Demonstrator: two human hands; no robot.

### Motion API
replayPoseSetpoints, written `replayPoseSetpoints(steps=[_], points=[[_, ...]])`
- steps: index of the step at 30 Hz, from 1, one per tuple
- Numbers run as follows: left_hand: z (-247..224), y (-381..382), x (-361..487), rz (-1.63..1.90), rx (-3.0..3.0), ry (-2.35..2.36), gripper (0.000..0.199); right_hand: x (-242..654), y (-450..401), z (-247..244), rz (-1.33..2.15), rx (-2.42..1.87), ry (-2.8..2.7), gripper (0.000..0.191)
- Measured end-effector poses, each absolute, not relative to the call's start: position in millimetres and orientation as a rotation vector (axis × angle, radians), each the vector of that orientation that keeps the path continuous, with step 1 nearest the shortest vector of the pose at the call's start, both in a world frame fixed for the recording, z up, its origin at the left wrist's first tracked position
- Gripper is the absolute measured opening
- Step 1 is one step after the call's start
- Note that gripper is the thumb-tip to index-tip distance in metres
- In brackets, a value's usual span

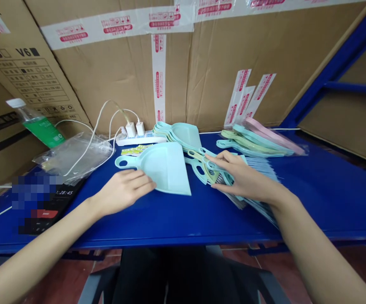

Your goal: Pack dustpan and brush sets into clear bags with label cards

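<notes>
A light-blue dustpan [167, 166] lies on the blue table, its handle to the left. My left hand [124, 191] is closed at its lower left edge, fingers together on the rim. To the right, my right hand [236, 175] curls over a pile of small hand brushes [262, 166] with blue and grey bristles, thumb and fingers around a light-blue brush handle. Green and blue handles stick out left of that hand. Behind the single dustpan rests a stack of dustpans [184, 134].
Bagged dustpans [259, 141] in pink, blue and green lie at the back right. A power strip [141, 138] with chargers and white cables, a plastic bag [75, 156], a green-labelled bottle [40, 126] and a black phone [59, 202] occupy the left. Cardboard boxes [113, 63] stand behind.
</notes>
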State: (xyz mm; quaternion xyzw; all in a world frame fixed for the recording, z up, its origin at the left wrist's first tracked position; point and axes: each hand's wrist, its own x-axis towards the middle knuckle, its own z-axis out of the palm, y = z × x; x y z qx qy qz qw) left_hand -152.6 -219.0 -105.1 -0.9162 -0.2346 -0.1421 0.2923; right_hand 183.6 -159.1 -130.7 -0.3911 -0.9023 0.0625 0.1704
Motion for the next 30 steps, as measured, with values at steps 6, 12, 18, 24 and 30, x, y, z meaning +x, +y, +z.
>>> replayPoseSetpoints(steps=[6,12,18,24,30], points=[[-119,-237,-162,-0.385,-2.504,-0.601,0.033,185,-157,-129,0.304,-1.076,-2.579,0.064],[-127,-240,-162,-0.412,-2.563,-0.601,0.034,180,-155,-123,0.365,-1.059,-2.592,0.065],[-130,-240,-164,-0.378,-2.648,-0.623,0.036,175,-159,-119,0.322,-1.036,-2.628,0.061],[-132,-240,-167,-0.28,-2.764,-0.665,0.032,175,-157,-114,0.269,-0.991,-2.648,0.062],[-134,-241,-169,-0.293,-2.807,-0.655,0.027,151,-164,-94,0.171,-0.994,-2.601,0.054]])
